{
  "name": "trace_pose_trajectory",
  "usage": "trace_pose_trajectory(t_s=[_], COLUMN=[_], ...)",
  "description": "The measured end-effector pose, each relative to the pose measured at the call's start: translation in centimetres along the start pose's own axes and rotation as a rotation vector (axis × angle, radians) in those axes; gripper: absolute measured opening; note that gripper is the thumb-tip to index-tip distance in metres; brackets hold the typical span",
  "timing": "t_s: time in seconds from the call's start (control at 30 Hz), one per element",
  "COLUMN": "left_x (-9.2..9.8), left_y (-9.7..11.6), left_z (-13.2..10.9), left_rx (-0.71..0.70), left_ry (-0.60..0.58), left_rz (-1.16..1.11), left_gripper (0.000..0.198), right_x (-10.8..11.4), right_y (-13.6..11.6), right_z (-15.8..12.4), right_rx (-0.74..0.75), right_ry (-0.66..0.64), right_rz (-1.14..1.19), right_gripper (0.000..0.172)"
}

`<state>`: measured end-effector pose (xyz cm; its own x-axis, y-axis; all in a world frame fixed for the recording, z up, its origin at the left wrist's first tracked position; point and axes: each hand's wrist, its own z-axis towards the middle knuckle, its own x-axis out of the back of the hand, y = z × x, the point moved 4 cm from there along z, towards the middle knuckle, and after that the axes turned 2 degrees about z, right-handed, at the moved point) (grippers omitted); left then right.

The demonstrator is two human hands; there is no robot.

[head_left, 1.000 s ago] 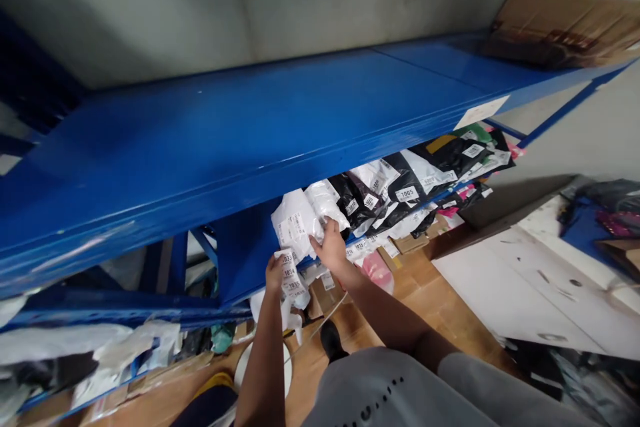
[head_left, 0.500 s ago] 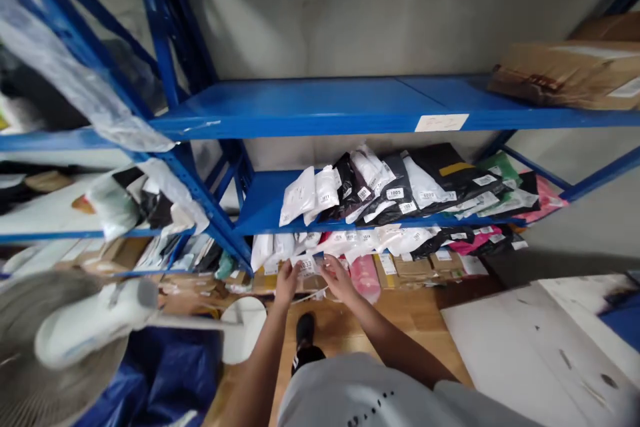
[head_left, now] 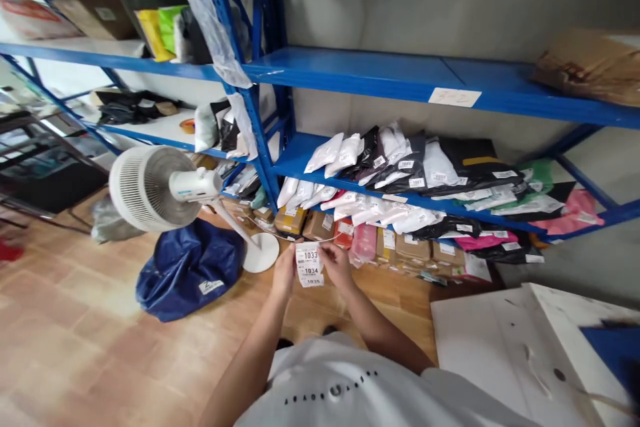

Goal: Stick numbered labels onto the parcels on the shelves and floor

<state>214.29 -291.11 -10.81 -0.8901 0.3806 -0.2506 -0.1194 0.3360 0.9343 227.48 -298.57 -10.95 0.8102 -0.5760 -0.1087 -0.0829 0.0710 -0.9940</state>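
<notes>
Between my hands hangs a strip of white labels (head_left: 310, 265) printed 1033, 1034 and 1035. My left hand (head_left: 285, 263) pinches its left edge near the top. On the other side my right hand (head_left: 336, 261) grips the upper right edge, fingers closed. A thin pale cord or strip arcs up behind the hands; where it ends I cannot make out. Beyond them, white bagged parcels (head_left: 370, 209) with number stickers lie in a row on a low shelf, and cardboard boxes (head_left: 319, 225) stand beneath.
A blue shelf rack (head_left: 340, 77) spans the front, its middle level holding black and white parcels (head_left: 453, 160). To the left stand a white fan (head_left: 155, 188) and a blue bag (head_left: 193, 270) on the floor. A white cabinet (head_left: 480, 340) is at my right.
My view has swung to the left, bringing the whole fan, the blue bag and more floor into sight. The label strip now faces me, with more numbers readable. Both hands still hold it.
</notes>
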Motion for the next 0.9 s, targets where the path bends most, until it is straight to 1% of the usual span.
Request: trace_pose_trajectory(t_s=[0.07,0.13,0.2,0.23,0.3,0.37,0.5,0.57,0.6,0.67,0.73,0.8,0.9], left_x=[2.3,5.7,10.2,13.0,19.7,27.3,43.4,50.2,53.1,57.7,61.1,64.2,69.4], left_y=[0.8,1.6,2.4,2.8,3.6,4.3,5.6,6.2,6.7,7.8,9.1,10.3,11.5], left_z=[-2.5,-5.2,-8.2,-9.9,-13.7,-18.1,-27.8,-32.3,-34.4,-38.0,-40.6,-42.0,-42.2], left_rx=[-0.066,-0.117,-0.158,-0.179,-0.214,-0.23,-0.208,-0.164,-0.153,-0.169,-0.221,-0.248,-0.267], left_ry=[0.032,0.085,0.154,0.192,0.276,0.359,0.554,0.661,0.727,0.859,0.956,0.994,1.025], left_rz=[0.033,0.086,0.137,0.16,0.202,0.246,0.437,0.469,0.456,0.394,0.304,0.2,0.054], left_gripper=[0.064,0.052,0.047,0.048,0.05,0.051,0.056,0.059,0.059,0.061,0.063,0.062,0.056], right_x=[-2.4,-5.6,-9.9,-12.5,-18.8,-25.9,-41.1,-48.1,-51.3,-56.9,-61.7,-66.0,-72.5], right_y=[-0.1,-0.2,-0.1,0.0,0.5,1.3,2.8,3.3,3.3,3.2,3.3,3.8,5.6], right_z=[-2.2,-4.5,-7.0,-8.4,-11.8,-15.9,-25.4,-29.9,-32.0,-35.4,-37.8,-39.1,-40.0], right_rx=[0.004,0.014,0.021,0.019,0.006,-0.007,-0.058,-0.116,-0.137,-0.153,-0.146,-0.158,-0.194], right_ry=[-0.024,-0.071,-0.171,-0.24,-0.393,-0.519,-0.69,-0.791,-0.842,-0.924,-0.982,-1.027,-1.123], right_rz=[0.02,0.032,0.046,0.054,0.071,0.086,0.124,0.147,0.151,0.127,0.083,0.051,0.019], right_gripper=[0.038,0.039,0.046,0.047,0.039,0.032,0.043,0.049,0.05,0.048,0.046,0.048,0.053])
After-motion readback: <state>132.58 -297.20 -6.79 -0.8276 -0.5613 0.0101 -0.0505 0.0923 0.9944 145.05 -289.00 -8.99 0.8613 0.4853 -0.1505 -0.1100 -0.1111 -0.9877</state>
